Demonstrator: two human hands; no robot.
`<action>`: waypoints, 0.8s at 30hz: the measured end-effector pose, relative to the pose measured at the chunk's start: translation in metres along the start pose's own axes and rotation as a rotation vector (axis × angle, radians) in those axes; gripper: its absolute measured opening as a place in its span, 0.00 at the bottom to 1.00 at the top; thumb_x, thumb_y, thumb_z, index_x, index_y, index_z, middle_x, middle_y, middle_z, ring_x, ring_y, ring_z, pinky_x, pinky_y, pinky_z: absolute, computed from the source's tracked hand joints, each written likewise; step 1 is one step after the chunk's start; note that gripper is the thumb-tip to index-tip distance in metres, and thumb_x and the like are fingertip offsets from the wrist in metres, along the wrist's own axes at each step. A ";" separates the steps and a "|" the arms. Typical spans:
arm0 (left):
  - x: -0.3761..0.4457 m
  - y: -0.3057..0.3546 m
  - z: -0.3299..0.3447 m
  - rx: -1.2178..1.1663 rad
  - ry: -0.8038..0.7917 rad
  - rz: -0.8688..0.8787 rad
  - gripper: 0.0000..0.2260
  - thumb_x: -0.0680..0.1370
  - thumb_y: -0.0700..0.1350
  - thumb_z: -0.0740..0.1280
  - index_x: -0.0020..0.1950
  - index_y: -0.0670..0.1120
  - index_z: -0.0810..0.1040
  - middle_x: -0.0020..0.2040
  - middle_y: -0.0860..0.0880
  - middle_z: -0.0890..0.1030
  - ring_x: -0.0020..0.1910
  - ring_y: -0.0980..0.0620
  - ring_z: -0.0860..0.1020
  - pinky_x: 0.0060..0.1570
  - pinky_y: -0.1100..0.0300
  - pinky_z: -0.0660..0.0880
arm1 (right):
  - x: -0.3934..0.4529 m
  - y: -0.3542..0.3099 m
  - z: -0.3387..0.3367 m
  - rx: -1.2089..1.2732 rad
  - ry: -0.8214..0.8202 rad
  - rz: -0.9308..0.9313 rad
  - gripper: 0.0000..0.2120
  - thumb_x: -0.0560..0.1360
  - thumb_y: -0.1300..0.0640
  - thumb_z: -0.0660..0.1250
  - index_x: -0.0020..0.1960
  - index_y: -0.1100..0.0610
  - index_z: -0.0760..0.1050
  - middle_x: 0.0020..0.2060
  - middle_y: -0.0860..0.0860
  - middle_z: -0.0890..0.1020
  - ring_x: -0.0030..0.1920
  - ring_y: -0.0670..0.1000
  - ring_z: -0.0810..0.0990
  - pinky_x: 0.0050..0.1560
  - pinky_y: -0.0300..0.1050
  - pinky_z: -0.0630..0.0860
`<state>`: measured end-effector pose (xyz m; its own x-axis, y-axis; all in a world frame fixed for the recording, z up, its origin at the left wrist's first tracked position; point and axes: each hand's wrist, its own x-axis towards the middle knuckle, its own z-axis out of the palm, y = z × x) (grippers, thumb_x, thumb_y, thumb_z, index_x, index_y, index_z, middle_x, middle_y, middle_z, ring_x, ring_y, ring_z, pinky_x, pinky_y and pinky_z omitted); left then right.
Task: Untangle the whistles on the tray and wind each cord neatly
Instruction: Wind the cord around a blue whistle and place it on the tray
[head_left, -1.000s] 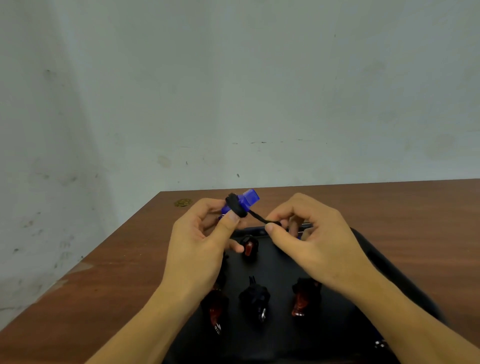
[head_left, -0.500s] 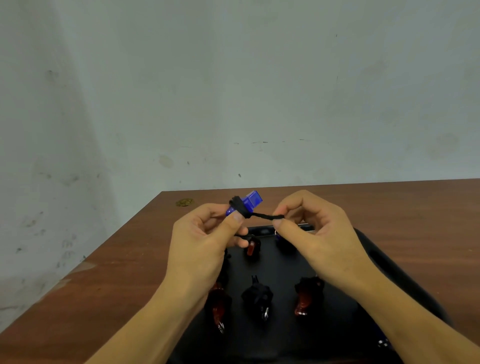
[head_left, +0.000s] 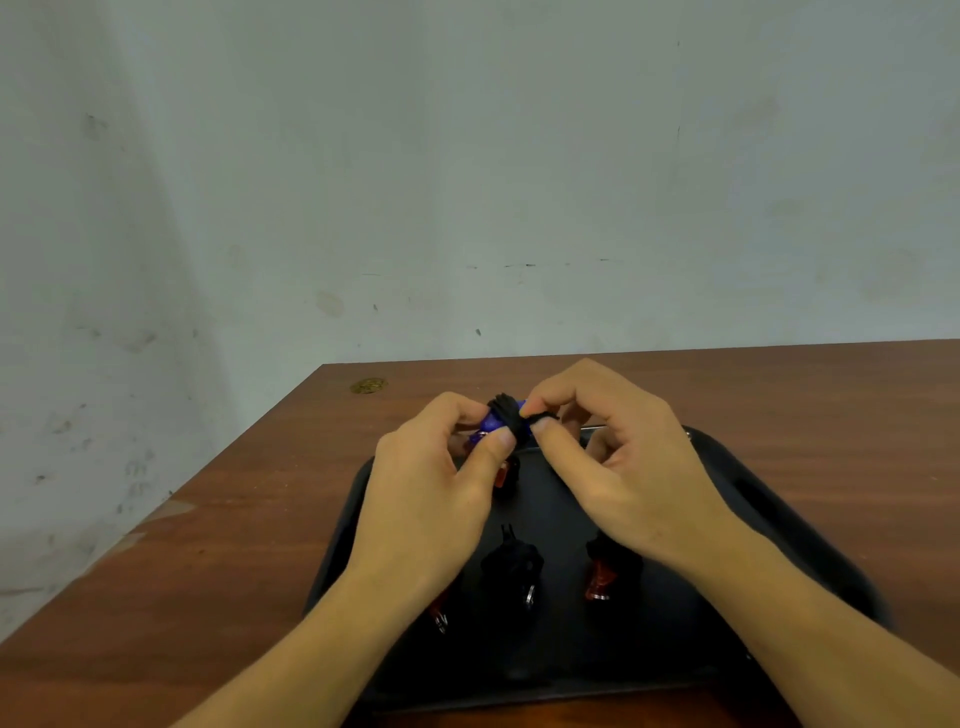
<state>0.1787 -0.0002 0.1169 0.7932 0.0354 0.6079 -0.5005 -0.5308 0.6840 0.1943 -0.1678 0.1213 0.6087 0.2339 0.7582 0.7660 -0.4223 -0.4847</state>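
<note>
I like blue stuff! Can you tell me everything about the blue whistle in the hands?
The blue whistle looks like shiny see-through plastic, mostly hidden. A black cord is wound around its middle in a thick bundle. It is held up above the far end of the black tray. The left hand pinches it, and the right hand pinches the cord's end beside it.

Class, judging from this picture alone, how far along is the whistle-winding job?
Done: at least four wound whistles lie apart on the tray, such as the black whistle and a red whistle. In hand: the left hand holds the blue whistle while the right hand pinches the cord end against its bundle. Left: securing that end and setting it down.
</note>
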 end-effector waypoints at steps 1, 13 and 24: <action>0.000 0.000 0.000 0.011 0.002 0.010 0.07 0.78 0.45 0.70 0.46 0.58 0.77 0.41 0.66 0.80 0.36 0.61 0.79 0.36 0.53 0.81 | 0.001 0.001 0.000 -0.028 -0.006 -0.020 0.08 0.76 0.65 0.69 0.49 0.53 0.80 0.42 0.43 0.79 0.39 0.49 0.78 0.36 0.29 0.68; 0.005 -0.005 -0.001 -0.097 0.038 -0.112 0.04 0.79 0.43 0.69 0.47 0.52 0.80 0.35 0.53 0.82 0.29 0.58 0.79 0.32 0.58 0.79 | 0.002 0.004 -0.002 -0.183 -0.082 -0.168 0.08 0.77 0.59 0.66 0.52 0.50 0.81 0.45 0.43 0.79 0.41 0.48 0.79 0.39 0.39 0.75; 0.001 -0.006 0.001 0.000 -0.051 0.057 0.11 0.78 0.41 0.70 0.45 0.57 0.75 0.41 0.67 0.79 0.35 0.62 0.78 0.35 0.53 0.80 | 0.001 0.009 0.002 0.027 0.076 0.132 0.08 0.74 0.57 0.73 0.51 0.47 0.83 0.39 0.42 0.81 0.37 0.48 0.79 0.37 0.32 0.73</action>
<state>0.1826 0.0021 0.1130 0.7802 -0.0376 0.6244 -0.5450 -0.5309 0.6489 0.2021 -0.1696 0.1175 0.6879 0.1109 0.7173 0.6863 -0.4209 -0.5931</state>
